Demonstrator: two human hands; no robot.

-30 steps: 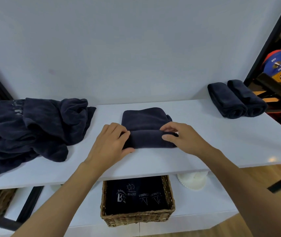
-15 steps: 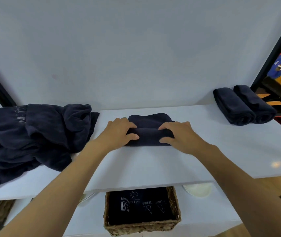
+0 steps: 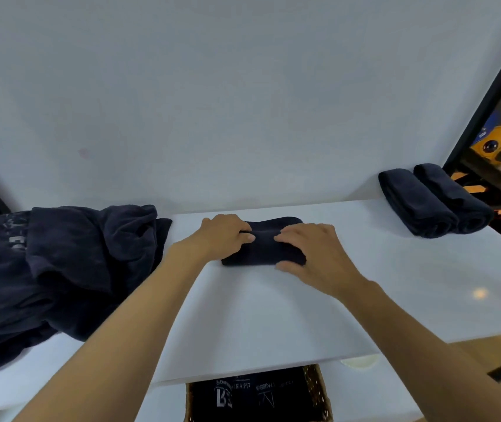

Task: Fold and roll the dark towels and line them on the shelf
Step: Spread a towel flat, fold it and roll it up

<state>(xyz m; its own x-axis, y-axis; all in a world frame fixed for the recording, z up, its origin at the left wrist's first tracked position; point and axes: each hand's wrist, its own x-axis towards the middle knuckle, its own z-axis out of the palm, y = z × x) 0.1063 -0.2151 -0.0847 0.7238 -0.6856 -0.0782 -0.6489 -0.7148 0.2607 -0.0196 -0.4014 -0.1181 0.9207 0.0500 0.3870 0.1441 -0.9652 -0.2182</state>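
Note:
A dark navy towel [image 3: 266,248] lies rolled up at the middle back of the white shelf [image 3: 273,315]. My left hand [image 3: 221,236] grips its left end with curled fingers. My right hand [image 3: 313,254] curls over its right end, thumb at the front. Two finished rolled towels [image 3: 432,202] lie side by side at the shelf's far right, against the wall. A heap of loose dark towels [image 3: 51,269] covers the left part of the shelf.
A wicker basket [image 3: 319,394] with dark printed cloth sits on the lower shelf under my arms. A black frame post [image 3: 486,95] and a rack with coloured weight plates [image 3: 499,144] stand at the right. The wall is close behind the shelf.
Both hands have rolled the towel away from me toward the wall; its flat far part has been taken into the roll. The view has tilted up.

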